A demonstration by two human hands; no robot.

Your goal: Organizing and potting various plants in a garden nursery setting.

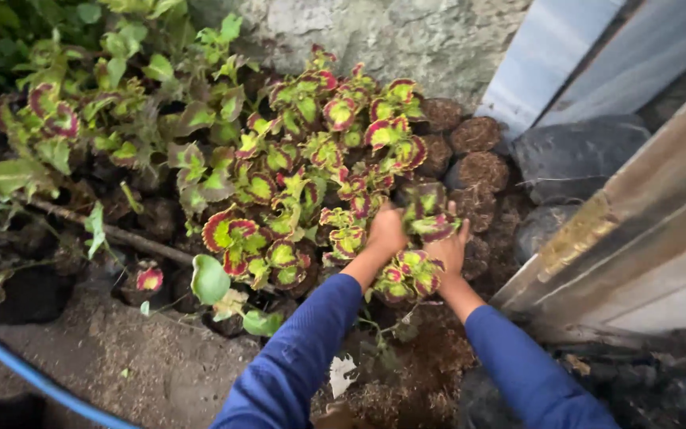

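a small red-and-green leafed plant (413, 266) is cupped between the left hand (387, 230) and right hand (448, 250); the fingers are hidden among leaves, so their grip cannot be told.

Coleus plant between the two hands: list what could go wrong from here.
1. The left hand and right hand press in among the coleus plant, so soft stems or leaves may snap.
2. Neighbouring soil-filled bags sit packed close and could tip or spill.
3. The stone and metal sheet crowd the right arm.
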